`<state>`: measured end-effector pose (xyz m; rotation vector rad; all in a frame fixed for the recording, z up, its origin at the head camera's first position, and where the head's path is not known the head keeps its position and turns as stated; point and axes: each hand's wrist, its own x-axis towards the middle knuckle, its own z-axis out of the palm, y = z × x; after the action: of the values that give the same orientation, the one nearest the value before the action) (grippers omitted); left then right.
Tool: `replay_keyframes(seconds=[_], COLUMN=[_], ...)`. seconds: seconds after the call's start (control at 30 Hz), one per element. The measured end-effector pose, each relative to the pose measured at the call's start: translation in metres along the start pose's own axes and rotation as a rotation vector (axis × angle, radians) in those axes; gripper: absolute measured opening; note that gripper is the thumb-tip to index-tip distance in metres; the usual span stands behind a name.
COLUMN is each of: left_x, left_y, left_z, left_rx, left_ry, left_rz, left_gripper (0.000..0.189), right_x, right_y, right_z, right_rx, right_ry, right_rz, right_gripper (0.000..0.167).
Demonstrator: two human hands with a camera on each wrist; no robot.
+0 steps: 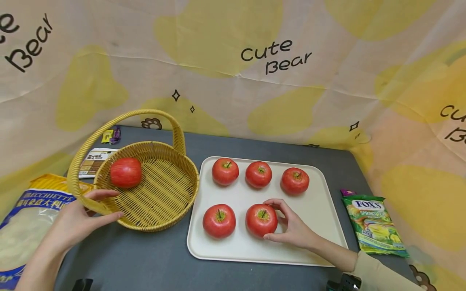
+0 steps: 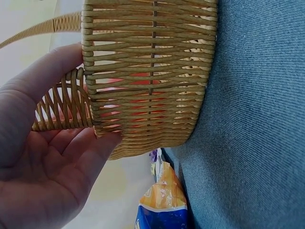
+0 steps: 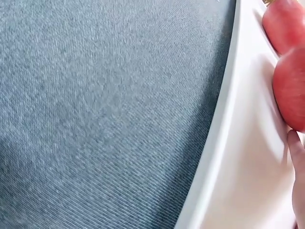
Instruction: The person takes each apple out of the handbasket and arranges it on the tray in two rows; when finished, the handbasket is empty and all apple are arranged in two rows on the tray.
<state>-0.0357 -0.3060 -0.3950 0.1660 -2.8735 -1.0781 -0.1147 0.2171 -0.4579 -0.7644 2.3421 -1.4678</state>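
Note:
On the left, my left hand (image 1: 78,220) grips a yellow woven basket (image 1: 193,190) where its handle meets the rim. The left wrist view shows the thumb and fingers (image 2: 102,150) on either side of the handle base (image 2: 64,107). One red apple (image 1: 126,172) lies inside the basket, by its left wall. My right hand (image 1: 293,226) holds another apple (image 1: 261,220) on the white tray (image 1: 313,214), thumb at its near side and index finger at its far side. Several more apples stand on the tray, one (image 1: 219,221) just left of the held one.
A large pasta bag (image 1: 32,222) lies left of the basket. Behind the basket are a printed packet (image 1: 95,161) and small wrapped sweets (image 1: 111,136). A green sweets bag (image 1: 375,226) lies right of the tray. A patterned cloth (image 1: 233,81) hangs behind the grey table (image 1: 156,258).

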Motion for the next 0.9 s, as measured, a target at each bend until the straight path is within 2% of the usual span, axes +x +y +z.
replay_keyframes(seconds=[0.17, 0.3, 0.4, 0.47, 0.53, 0.7, 0.9], left_x=[0.0, -0.001, -0.002, -0.002, -0.002, -0.002, -0.002], left_y=[0.0, 0.0, 0.0, -0.001, 0.0, 0.001, 0.004], left_z=[-0.002, -0.003, -0.002, -0.002, -0.002, -0.002, -0.003], left_rx=[0.013, 0.017, 0.019, 0.015, 0.016, 0.009, -0.013], left_ry=[-0.01, -0.009, -0.007, -0.008, -0.011, -0.022, -0.022], left_rz=[-0.004, -0.006, -0.014, -0.019, -0.022, -0.027, -0.019], left_gripper=[0.056, 0.056, 0.056, 0.056, 0.056, 0.057, 0.055], right_x=[0.007, 0.021, 0.034, 0.043, 0.053, 0.085, 0.125], right_y=[-0.005, -0.017, -0.038, -0.054, -0.069, -0.077, -0.088], right_z=[-0.003, -0.005, -0.006, -0.006, -0.006, 0.0, 0.016], right_rx=[-0.025, -0.012, 0.0, -0.001, -0.008, -0.007, -0.022], right_ry=[-0.017, -0.016, -0.017, -0.025, -0.039, -0.119, -0.232], right_rz=[-0.051, -0.126, -0.155, -0.149, -0.107, -0.029, -0.07], right_gripper=[0.068, 0.047, 0.031, 0.026, 0.024, 0.023, 0.024])
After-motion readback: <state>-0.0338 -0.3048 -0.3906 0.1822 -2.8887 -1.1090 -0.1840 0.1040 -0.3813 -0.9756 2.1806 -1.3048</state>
